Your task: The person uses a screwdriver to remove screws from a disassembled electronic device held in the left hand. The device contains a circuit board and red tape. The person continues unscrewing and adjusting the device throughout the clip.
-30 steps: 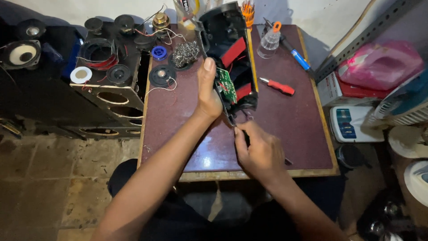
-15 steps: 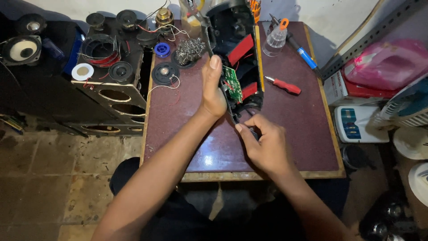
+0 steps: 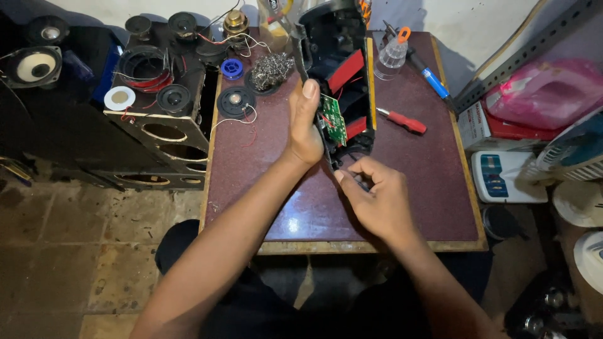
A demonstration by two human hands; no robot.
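Speaker casing (image 3: 339, 56), black and red, one, lies on the bench (image 3: 427, 188), its single green circuit board (image 3: 333, 119) exposed. Left hand (image 3: 304, 125) grips its edge; right hand (image 3: 377, 194) pinches closed at its near end. One red screwdriver (image 3: 405, 120) and one blue tool (image 3: 433, 81) lie beside it.

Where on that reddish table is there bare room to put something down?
The table is bare at its near right, between the right hand, the red screwdriver and the front edge. Another bare patch lies near left, below the loose speaker. The far edge is crowded: wire tangle, bottle, opened casing.
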